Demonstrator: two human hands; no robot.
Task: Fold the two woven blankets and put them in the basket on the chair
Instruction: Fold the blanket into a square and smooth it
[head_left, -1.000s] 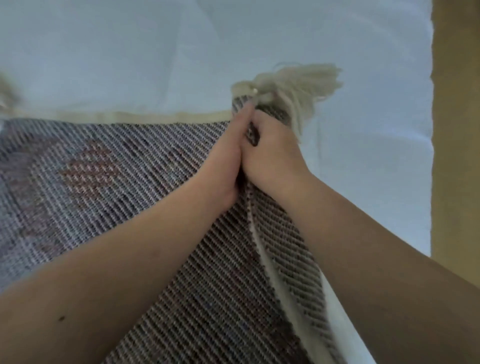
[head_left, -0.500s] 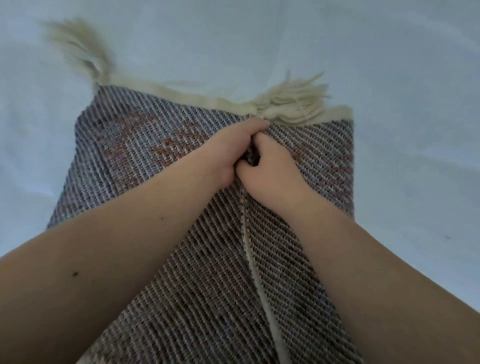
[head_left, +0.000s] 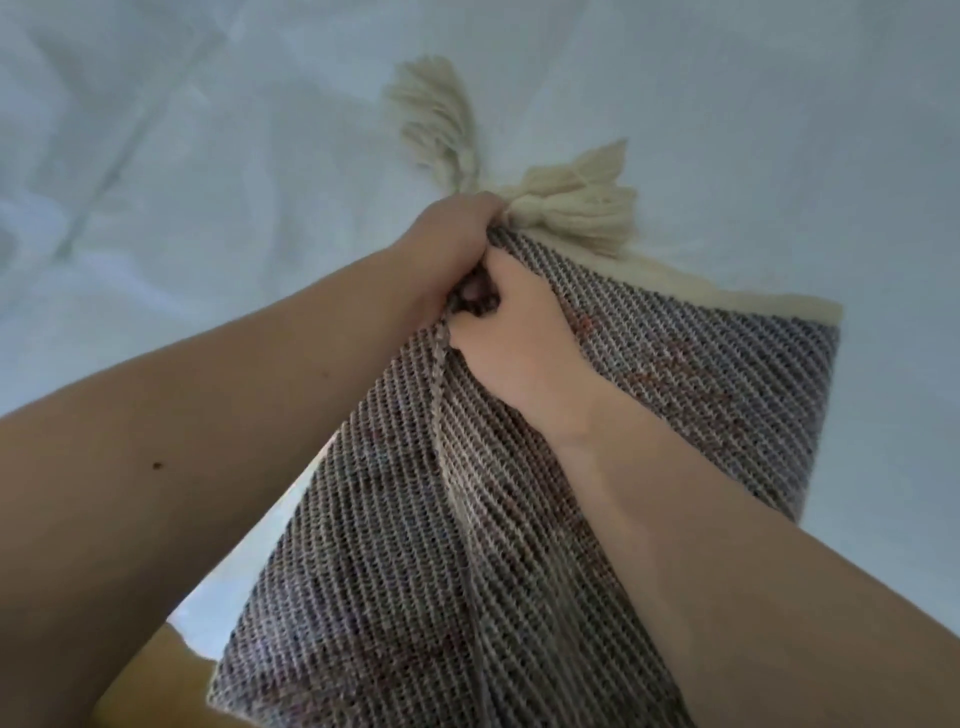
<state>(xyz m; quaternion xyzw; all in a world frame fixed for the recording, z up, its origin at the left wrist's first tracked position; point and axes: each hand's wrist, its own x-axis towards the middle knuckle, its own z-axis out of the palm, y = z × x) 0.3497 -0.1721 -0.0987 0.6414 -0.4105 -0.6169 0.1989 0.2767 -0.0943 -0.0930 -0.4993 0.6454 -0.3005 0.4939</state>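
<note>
I am in the middle of folding the first woven blanket (head_left: 675, 374), which lies on the white bed sheet (head_left: 208, 182), and I see neither the second blanket nor the basket nor the chair. My left hand (head_left: 447, 249) and right hand (head_left: 514, 332) meet at the blanket's far corner, both with fingers curled tight into the cloth, pinching layers together just beside the two cream tassels (head_left: 566, 208). A doubled edge runs from my hands back toward me, so I judge one lengthwise fold is made and the corners are being matched. Next, I think, comes laying this corner flat and bringing the near end up over it, which needs both hands to let go and take hold lower down. The cream hem runs off to the right to a squared corner; the sheet lies open on the left, beyond and to the right. A tan edge (head_left: 156, 675) shows at lower left, perhaps the bed frame.
</note>
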